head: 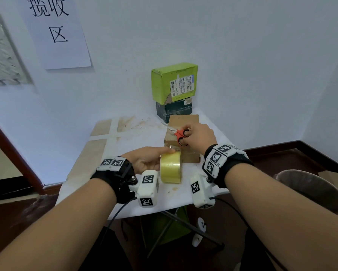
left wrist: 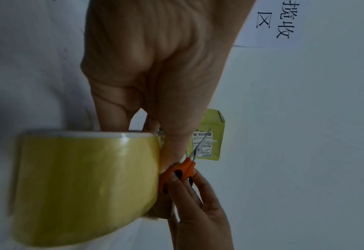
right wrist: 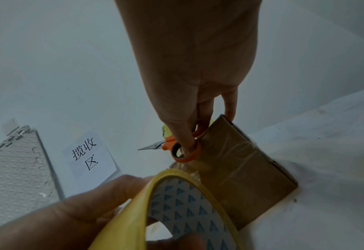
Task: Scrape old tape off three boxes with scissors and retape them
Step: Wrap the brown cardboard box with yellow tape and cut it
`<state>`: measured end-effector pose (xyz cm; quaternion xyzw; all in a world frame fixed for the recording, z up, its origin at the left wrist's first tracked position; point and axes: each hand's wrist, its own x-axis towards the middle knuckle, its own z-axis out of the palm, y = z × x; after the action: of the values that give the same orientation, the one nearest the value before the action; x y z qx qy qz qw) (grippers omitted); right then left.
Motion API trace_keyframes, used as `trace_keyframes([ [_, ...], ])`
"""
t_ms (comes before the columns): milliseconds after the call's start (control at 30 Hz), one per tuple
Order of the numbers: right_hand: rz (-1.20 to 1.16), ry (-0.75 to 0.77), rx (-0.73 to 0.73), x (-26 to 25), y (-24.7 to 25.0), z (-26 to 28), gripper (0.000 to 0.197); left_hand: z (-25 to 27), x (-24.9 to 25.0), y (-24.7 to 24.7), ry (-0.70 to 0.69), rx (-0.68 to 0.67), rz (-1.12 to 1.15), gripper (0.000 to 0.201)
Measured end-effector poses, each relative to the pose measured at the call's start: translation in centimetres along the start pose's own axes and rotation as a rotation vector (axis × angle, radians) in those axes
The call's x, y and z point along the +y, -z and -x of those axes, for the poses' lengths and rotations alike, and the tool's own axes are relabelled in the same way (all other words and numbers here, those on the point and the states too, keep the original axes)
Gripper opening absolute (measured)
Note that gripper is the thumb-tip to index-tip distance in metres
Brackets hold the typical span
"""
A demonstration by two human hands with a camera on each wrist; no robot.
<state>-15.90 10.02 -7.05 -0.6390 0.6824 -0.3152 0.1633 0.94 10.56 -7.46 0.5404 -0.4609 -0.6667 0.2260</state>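
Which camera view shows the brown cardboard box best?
The right wrist view: the brown cardboard box fills it, its clear tape visible. In the head view the right hand and tape roll partly cover it. In the left wrist view it is hidden.

Head view evenly and brightly lit; soft shadows are cast on the wall (head: 242, 55) beside the green box (head: 174, 83). Straight lines are bowed toward the edges by the wide lens. Both wrist views are rendered dim and grey-toned. The tape roll (right wrist: 176, 211) close to the right wrist lens is blurred
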Motion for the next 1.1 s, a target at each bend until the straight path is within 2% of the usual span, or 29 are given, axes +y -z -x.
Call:
trace_keyframes([
  [100,0.005,-0.006,0.001,0.0,0.0,0.0,0.031,0.2,0.0,-0.6,-0.025,0.003,-0.004,0.015],
  [300,-0.003,-0.005,0.004,0.2,-0.1,0.1,0.031,-0.1,-0.1,-0.5,-0.018,0.063,0.018,0.026],
  [400,-0.014,-0.004,0.007,0.2,0.0,0.1,0.031,-0.1,-0.1,-0.5,-0.011,0.038,0.067,0.025],
  [500,0.005,0.001,0.002,0.2,0.1,0.1,0.032,-0.3,-0.2,-0.7,-0.025,0.022,0.133,0.034],
  [667,-0.006,0.020,-0.039,0.2,0.4,0.0,0.034,-0.8,-0.3,-0.9,-0.040,-0.002,0.208,0.024],
  [767,-0.135,0.038,-0.088,0.2,1.4,-0.2,0.032,-0.9,-0.3,-1.1,-0.049,0.018,0.197,0.021],
  [900,-0.351,0.032,-0.060,0.1,3.9,0.4,0.024,-0.7,-0.3,-1.3,-0.062,0.047,0.195,0.027],
  [967,-0.433,-0.015,-0.213,-0.1,5.1,1.0,0.010,-0.9,-0.4,-1.1,-0.059,0.062,0.191,0.026],
  [1000,-0.415,-0.041,-0.325,0.0,5.5,1.1,0.011,-1.0,-0.4,-1.1,-0.059,0.067,0.180,0.026],
  [1100,-0.245,-0.156,-0.641,0.7,6.0,0.8,0.029,-1.0,-0.4,-1.2,-0.064,0.068,0.173,0.020],
])
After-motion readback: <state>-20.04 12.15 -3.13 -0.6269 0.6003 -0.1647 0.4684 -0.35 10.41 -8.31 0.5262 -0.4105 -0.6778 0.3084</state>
